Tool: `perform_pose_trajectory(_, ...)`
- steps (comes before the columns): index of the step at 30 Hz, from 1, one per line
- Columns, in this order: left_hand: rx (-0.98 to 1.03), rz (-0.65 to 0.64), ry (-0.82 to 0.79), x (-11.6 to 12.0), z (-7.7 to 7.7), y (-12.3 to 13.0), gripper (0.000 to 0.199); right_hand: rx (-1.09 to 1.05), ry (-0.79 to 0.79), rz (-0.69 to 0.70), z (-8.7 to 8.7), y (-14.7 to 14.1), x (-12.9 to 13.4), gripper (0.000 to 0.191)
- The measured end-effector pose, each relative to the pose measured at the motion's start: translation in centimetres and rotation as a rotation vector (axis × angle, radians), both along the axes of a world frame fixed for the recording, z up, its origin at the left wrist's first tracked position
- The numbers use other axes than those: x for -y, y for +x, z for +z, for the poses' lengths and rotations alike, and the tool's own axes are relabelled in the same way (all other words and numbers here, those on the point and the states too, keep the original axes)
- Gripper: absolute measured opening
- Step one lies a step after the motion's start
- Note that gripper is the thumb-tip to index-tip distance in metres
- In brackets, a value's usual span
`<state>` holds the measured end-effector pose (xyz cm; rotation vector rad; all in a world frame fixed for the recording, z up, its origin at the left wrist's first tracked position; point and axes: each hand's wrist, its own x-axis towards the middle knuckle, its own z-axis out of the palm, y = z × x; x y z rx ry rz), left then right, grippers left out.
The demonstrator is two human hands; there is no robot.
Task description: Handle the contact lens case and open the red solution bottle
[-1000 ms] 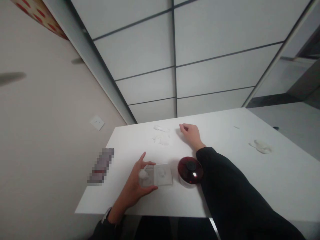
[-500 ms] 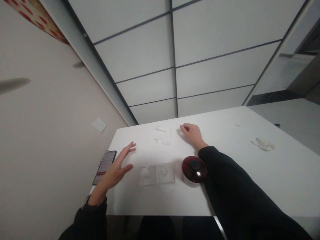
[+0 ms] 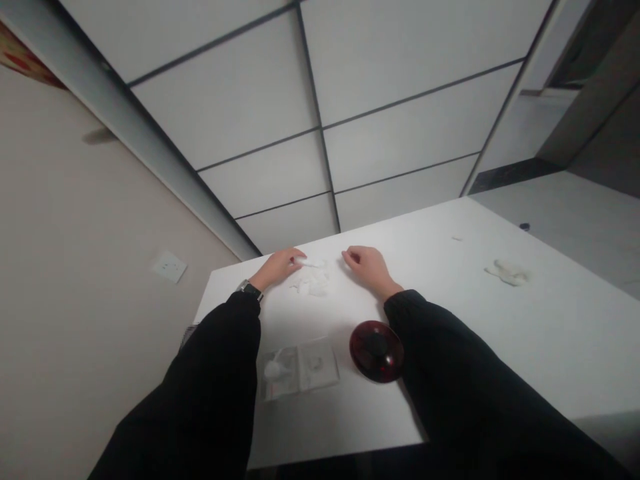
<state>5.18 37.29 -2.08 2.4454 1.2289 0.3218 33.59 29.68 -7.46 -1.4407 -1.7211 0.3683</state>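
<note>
At the far side of the table, my left hand (image 3: 279, 267) curls its thumb and fingers around the left end of a crumpled white scrap (image 3: 314, 264). More thin white scraps (image 3: 313, 283) lie just in front of it. To the right, my right hand (image 3: 369, 268) rests on the tabletop with its fingers curled in; whatever they may hold is hidden. Beside my right forearm stands a round container with a dark red, see-through lid (image 3: 377, 352) and a black knob. Left of the container is a clear two-part case (image 3: 299, 369) with whitish lumps in it.
The white table (image 3: 300, 440) ends at a white panelled sliding door (image 3: 400, 87). On its right side lie an off-white crumpled piece (image 3: 507, 273) and a small white bit (image 3: 457, 238). A wall with a socket (image 3: 170, 267) borders the left. My left sleeve mostly covers the phone.
My left hand has moved forward and right from beside the phone, reaching the white scrap with its fingers curled in. My right hand keeps its pose. The view has shifted a little.
</note>
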Motion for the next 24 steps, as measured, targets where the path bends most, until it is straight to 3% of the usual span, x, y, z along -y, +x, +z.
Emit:
perform_pose_trajectory(3,-0.02,0.042,0.035,0.0,1.6,-0.2,0.035,0.002,0.003,-0.007,0.1,0.0,0.0,0.037)
perform_pose_trajectory(6,0.003,0.087,0.089,2.2,4.9,-1.2,0.048,-0.002,0.002,-0.009,0.2,0.0,0.0,0.037)
perform_pose_trajectory(10,0.002,0.061,0.099,8.7,10.9,-2.0,0.05,-0.021,-0.005,-0.014,0.2,0.1,0.1,0.037)
perform_pose_trajectory(13,-0.096,-0.163,0.143,14.8,14.9,-1.7,0.044,-0.038,-0.011,-0.018,0.0,0.1,0.2,0.036)
perform_pose_trajectory(15,-0.212,-0.308,0.159,18.5,16.7,-1.2,0.039,-0.046,-0.012,-0.016,0.0,0.1,0.2,0.036)
perform_pose_trajectory(19,-0.463,-0.469,0.334,22.9,18.1,-0.4,0.037,-0.06,0.0,-0.018,0.2,0.2,0.4,0.037)
perform_pose_trajectory(24,-0.613,-0.51,0.475,23.7,18.3,0.7,0.043,-0.081,0.022,-0.024,0.5,0.3,0.8,0.038)
